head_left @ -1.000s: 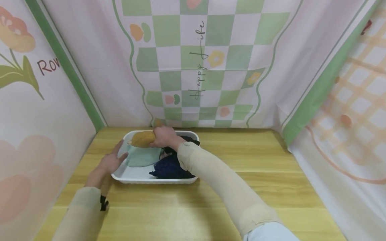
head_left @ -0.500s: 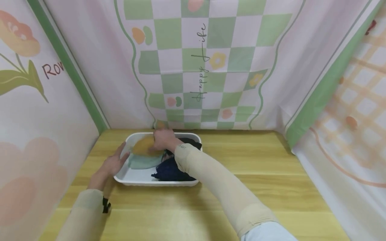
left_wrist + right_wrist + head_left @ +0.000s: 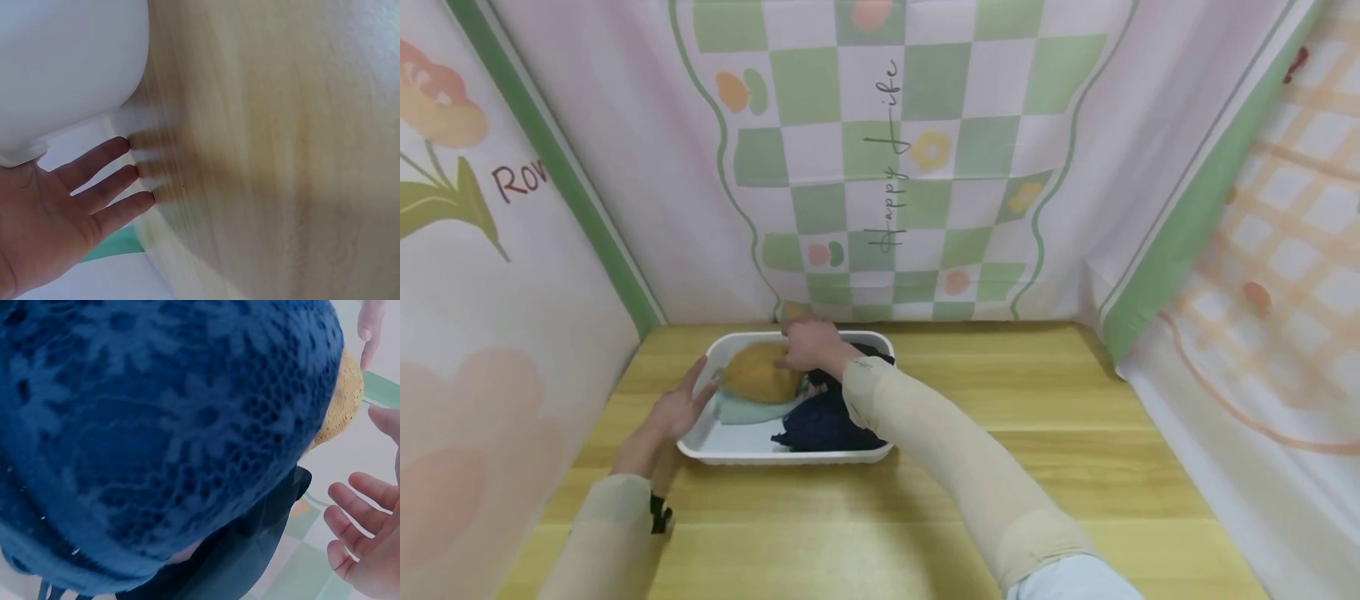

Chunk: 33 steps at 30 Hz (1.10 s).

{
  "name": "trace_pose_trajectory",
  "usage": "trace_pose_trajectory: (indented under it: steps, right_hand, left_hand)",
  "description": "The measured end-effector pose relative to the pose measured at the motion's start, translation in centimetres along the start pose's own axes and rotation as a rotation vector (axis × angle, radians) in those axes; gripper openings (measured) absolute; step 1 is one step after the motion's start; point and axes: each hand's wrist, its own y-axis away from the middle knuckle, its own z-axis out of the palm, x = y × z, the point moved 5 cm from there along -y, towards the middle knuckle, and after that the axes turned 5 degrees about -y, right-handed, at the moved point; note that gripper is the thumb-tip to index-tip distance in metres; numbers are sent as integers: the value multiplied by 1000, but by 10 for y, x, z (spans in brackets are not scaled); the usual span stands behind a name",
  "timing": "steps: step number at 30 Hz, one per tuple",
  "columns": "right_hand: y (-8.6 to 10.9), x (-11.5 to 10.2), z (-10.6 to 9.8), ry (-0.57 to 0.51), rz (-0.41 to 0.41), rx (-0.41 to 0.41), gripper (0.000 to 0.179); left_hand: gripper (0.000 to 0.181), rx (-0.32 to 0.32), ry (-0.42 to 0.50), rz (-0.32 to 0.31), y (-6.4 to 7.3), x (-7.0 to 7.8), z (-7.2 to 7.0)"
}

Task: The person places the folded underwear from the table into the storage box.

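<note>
My left hand (image 3: 679, 408) steadies the left end of a white tray (image 3: 748, 458); three straight fingers reach down outside it towards the table in the left wrist view, and its thumb lies over the rim in the head view. My right hand (image 3: 811, 343) is over the tray's back, fingers spread in the right wrist view, holding nothing. Beside its thumb a mustard-yellow, dome-shaped bra (image 3: 760, 375) lies on a pale green folded garment (image 3: 745, 411). A navy lace bra (image 3: 823, 423) sits at the front right, large in the right wrist view. The right forearm partly hides a black garment (image 3: 872, 346).
The tray stands at the back left of a wooden table (image 3: 1037, 475). Behind it hangs a green-and-white checked curtain (image 3: 895, 167), with printed cloth walls on both sides. A black strap (image 3: 659, 514) is at the left wrist.
The right hand has lowered the mustard bra onto the pale green garment and let go of it. The left hand stays on the tray's end.
</note>
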Motion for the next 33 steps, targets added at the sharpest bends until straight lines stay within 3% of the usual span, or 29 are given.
trace_pose_trajectory:
  steps: [13, 17, 26, 33]
  right_hand:
    - [28, 13, -16, -118, -86, 15, 45]
    - [38, 12, -19, -141, -132, 18, 42]
    - [53, 13, -19, -134, -145, -8, 44]
    - [61, 18, -16, -121, -160, 8, 44]
  left_hand:
    - [75, -29, -33, 7, 3, 5, -2]
    - [75, -1, -60, 30, 3, 11, -7]
    - [70, 135, -98, 110, 13, 36, -29]
    - [66, 151, -121, 160, 19, 51, -38]
